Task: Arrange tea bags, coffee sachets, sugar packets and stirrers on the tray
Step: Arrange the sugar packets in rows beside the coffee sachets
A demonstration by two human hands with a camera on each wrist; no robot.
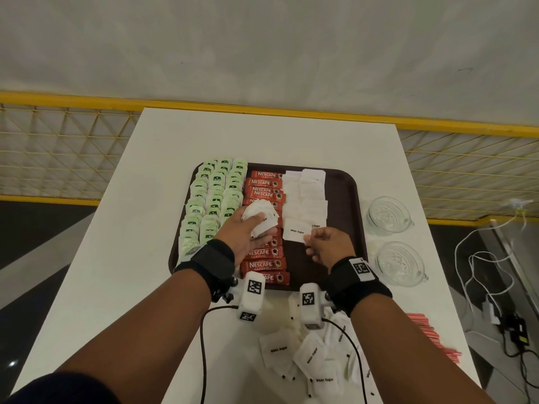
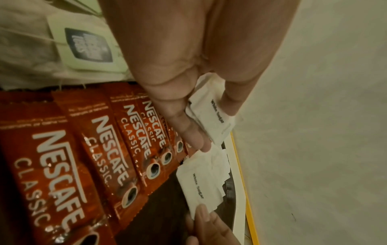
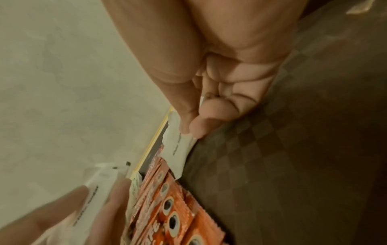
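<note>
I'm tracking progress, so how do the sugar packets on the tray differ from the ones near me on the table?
The sugar packets on the tray lie flat in tidy overlapping rows; the sugar packets on the table lie scattered at all angles, off the tray. Both are white, some printed "White Sugar".

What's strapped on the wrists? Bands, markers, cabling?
Bare forearms. The left hand and right hand each have a wide black wrist strap carrying a white camera box with black square tag markers and a black cable.

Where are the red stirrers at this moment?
In the head view, the red stirrers lie on the white table at its near right edge, right of the loose sugar packets.
</note>
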